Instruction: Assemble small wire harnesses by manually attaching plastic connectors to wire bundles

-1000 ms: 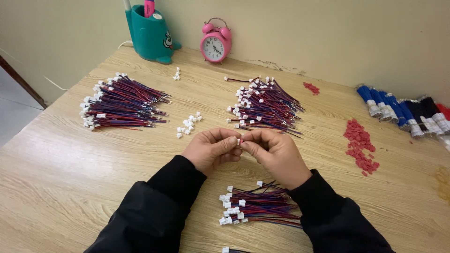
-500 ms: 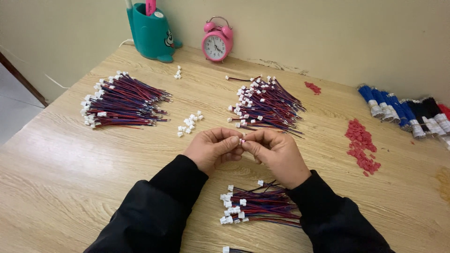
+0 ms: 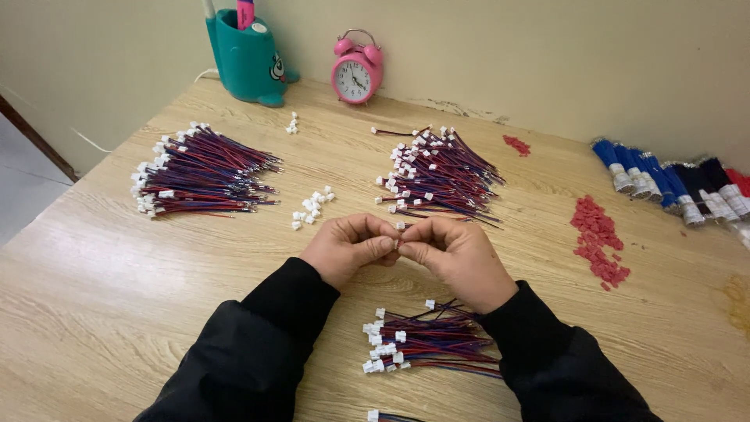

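Note:
My left hand [image 3: 350,248] and my right hand [image 3: 455,258] meet at the fingertips over the wooden table [image 3: 94,281]. Between them they pinch a small wire lead with a white connector [image 3: 399,227], mostly hidden by the fingers. Just below my wrists lies a small bundle of red and blue wires with white plugs [image 3: 422,344]. A larger pile of the same wires [image 3: 437,173] lies just beyond my hands. Another pile [image 3: 199,170] sits to the far left. Loose white connector housings [image 3: 311,208] are scattered left of my left hand.
A teal pen holder [image 3: 246,55] and a pink alarm clock [image 3: 356,72] stand against the back wall. Red small parts [image 3: 598,238] lie in a heap on the right. Blue and dark wire bundles [image 3: 672,184] lie at the far right edge.
Both hands have stayed together at the same spot, with only slight finger movement around the small connector.

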